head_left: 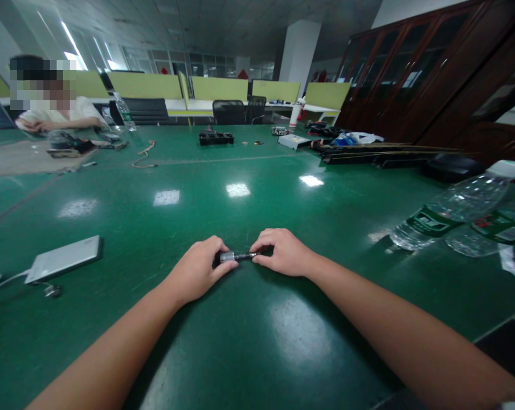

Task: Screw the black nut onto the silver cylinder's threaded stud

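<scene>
Between my two hands, low over the green table (223,216), is a small silver cylinder with a thin dark shaft (242,256); its exact kind is unclear. My left hand (197,267) pinches the silver body between thumb and fingers. From the other side, my right hand (285,252) has its thumb and fingertips closed on the dark end of the shaft. My fingers partly cover both ends of the piece.
At left lie a silver power bank (65,259) and a small metal piece (52,291). Clear plastic bottles (449,210) stand at right. Farther back are a black plastic part (216,138), a cord (144,155) and dark long strips (368,154). A person (61,114) sits far left.
</scene>
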A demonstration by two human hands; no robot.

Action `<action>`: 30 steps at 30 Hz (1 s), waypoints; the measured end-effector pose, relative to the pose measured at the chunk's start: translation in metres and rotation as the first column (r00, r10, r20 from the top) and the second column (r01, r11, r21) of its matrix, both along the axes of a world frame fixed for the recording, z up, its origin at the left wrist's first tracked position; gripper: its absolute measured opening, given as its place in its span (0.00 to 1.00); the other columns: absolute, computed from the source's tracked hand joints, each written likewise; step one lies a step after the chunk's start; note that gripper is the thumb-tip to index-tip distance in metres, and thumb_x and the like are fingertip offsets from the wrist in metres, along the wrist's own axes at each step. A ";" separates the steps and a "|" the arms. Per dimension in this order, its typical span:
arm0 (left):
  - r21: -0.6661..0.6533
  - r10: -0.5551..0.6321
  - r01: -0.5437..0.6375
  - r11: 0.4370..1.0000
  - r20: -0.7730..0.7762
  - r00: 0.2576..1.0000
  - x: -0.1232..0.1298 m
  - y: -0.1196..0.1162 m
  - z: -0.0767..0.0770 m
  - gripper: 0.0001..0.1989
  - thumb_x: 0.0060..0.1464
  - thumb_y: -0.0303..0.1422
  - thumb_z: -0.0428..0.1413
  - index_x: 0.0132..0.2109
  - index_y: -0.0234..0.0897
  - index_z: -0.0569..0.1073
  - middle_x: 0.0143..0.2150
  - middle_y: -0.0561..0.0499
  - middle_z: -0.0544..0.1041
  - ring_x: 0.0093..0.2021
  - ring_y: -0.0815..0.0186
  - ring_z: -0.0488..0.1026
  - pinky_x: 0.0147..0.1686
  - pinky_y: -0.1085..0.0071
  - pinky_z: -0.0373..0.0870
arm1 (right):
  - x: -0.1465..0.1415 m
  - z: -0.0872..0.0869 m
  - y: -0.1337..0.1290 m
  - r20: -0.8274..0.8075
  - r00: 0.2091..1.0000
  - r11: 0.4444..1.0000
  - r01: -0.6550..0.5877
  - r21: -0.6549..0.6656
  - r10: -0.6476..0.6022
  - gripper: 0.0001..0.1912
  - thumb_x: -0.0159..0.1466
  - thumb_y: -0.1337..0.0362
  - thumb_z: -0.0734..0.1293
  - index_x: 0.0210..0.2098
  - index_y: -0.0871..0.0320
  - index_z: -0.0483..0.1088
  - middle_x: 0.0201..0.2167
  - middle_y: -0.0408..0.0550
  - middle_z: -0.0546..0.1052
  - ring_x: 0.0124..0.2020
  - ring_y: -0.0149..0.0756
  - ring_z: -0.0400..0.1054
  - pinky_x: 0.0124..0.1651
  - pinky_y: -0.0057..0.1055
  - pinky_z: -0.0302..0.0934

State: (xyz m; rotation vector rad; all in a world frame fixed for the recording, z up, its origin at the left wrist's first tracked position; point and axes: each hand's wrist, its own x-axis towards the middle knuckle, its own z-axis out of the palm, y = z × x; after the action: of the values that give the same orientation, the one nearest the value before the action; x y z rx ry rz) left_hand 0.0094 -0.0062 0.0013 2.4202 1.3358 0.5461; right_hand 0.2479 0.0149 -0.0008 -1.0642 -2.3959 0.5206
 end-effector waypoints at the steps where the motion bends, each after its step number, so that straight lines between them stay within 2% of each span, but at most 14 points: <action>1: -0.001 -0.002 0.002 1.000 -0.002 1.000 0.000 0.000 0.000 0.13 0.59 0.44 0.56 0.41 0.38 0.72 0.38 0.48 0.76 0.38 0.58 0.72 0.35 0.65 0.66 | 0.000 0.000 0.000 0.002 1.000 1.000 -0.002 -0.001 0.002 0.06 0.57 0.69 0.72 0.35 0.58 0.79 0.31 0.46 0.78 0.34 0.33 0.70 0.39 0.29 0.61; 6: -0.007 -0.006 0.006 1.000 -0.008 1.000 -0.002 0.001 -0.002 0.13 0.59 0.44 0.56 0.41 0.38 0.71 0.39 0.48 0.76 0.39 0.58 0.73 0.36 0.66 0.66 | 0.004 0.001 0.003 0.035 0.999 1.000 0.003 -0.001 -0.003 0.06 0.57 0.68 0.72 0.36 0.57 0.79 0.31 0.45 0.78 0.34 0.33 0.70 0.39 0.29 0.61; 11: -0.009 0.009 -0.009 1.000 -0.005 1.000 -0.002 0.001 -0.002 0.14 0.59 0.44 0.56 0.41 0.37 0.71 0.38 0.48 0.76 0.38 0.58 0.73 0.35 0.66 0.66 | 0.011 0.005 0.008 0.075 0.983 0.985 0.170 0.005 -0.170 0.05 0.56 0.68 0.72 0.34 0.57 0.79 0.30 0.45 0.78 0.33 0.34 0.70 0.39 0.30 0.61; 13: -0.007 0.008 -0.008 1.000 0.001 1.000 -0.001 0.001 -0.002 0.14 0.59 0.44 0.56 0.41 0.37 0.71 0.38 0.48 0.76 0.38 0.58 0.73 0.35 0.66 0.66 | 0.012 0.007 0.009 0.064 0.980 0.982 0.190 -0.013 -0.189 0.06 0.56 0.68 0.72 0.34 0.57 0.80 0.30 0.45 0.78 0.33 0.33 0.70 0.39 0.30 0.62; 22: -0.002 0.005 -0.005 1.000 0.019 1.000 -0.001 0.000 0.000 0.14 0.59 0.45 0.55 0.40 0.38 0.72 0.37 0.48 0.76 0.37 0.59 0.72 0.35 0.66 0.66 | 0.006 0.003 0.002 0.014 0.998 0.996 0.060 -0.058 -0.060 0.06 0.56 0.68 0.72 0.35 0.56 0.80 0.31 0.45 0.78 0.34 0.33 0.70 0.39 0.29 0.62; 27: 0.019 -0.059 0.059 0.998 0.012 0.998 0.001 0.000 0.002 0.13 0.61 0.43 0.53 0.41 0.38 0.74 0.37 0.48 0.75 0.39 0.60 0.72 0.39 0.65 0.67 | -0.007 -0.003 -0.005 -0.078 0.996 0.994 0.029 -0.101 -0.037 0.13 0.56 0.70 0.72 0.42 0.57 0.78 0.34 0.45 0.78 0.34 0.31 0.71 0.41 0.28 0.63; 30: 0.035 -0.107 0.108 0.994 -0.006 0.994 0.001 -0.001 0.003 0.13 0.63 0.42 0.52 0.45 0.39 0.76 0.40 0.47 0.75 0.42 0.59 0.72 0.43 0.64 0.67 | -0.014 -0.004 -0.009 -0.062 0.998 0.998 -0.010 -0.064 0.006 0.10 0.58 0.70 0.71 0.40 0.58 0.78 0.33 0.46 0.78 0.34 0.32 0.70 0.40 0.28 0.62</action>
State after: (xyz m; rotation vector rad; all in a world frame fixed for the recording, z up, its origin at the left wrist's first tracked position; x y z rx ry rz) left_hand 0.0107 -0.0069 0.0041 2.5062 1.1988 0.5407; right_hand 0.2337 0.0064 -0.0045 -1.0502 -2.3453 0.6277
